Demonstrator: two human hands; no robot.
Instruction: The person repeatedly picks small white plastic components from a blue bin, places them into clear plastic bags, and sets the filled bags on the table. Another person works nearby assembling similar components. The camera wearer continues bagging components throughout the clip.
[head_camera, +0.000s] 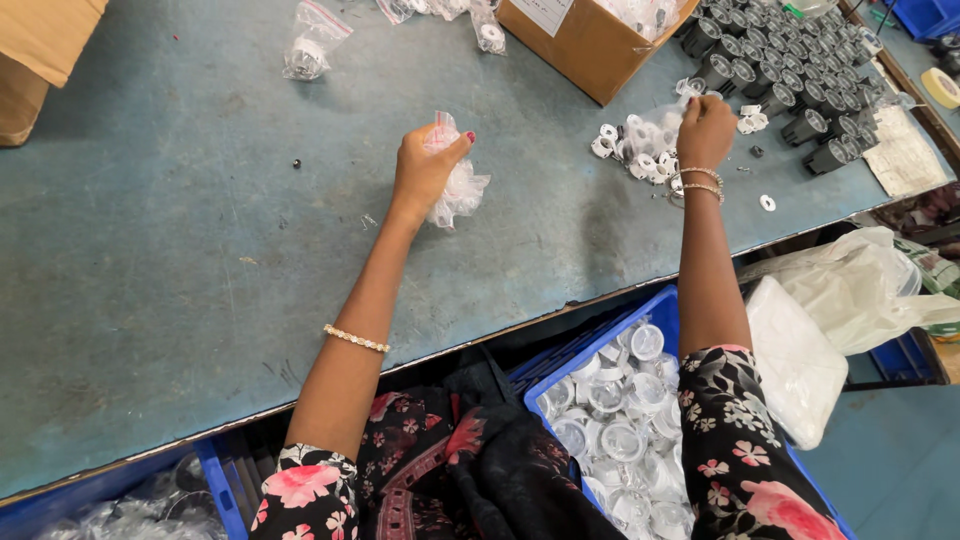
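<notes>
My left hand (425, 165) grips a small clear plastic bag (460, 188) holding white parts, lifted just above the blue-grey table (180, 250). Farther right, my right hand (706, 130) is closed over a pile of small white ring-shaped parts (640, 150) on the table, fingers pinched as if on one of them; the part itself is hidden. Beyond the pile stand several dark grey cylindrical pieces (790, 60) in rows.
A cardboard box (585, 45) sits at the back centre, with small filled bags (310, 42) beside it. A blue crate (610, 430) of clear round caps is below the table edge near my lap. White plastic bags (850, 290) lie at the right.
</notes>
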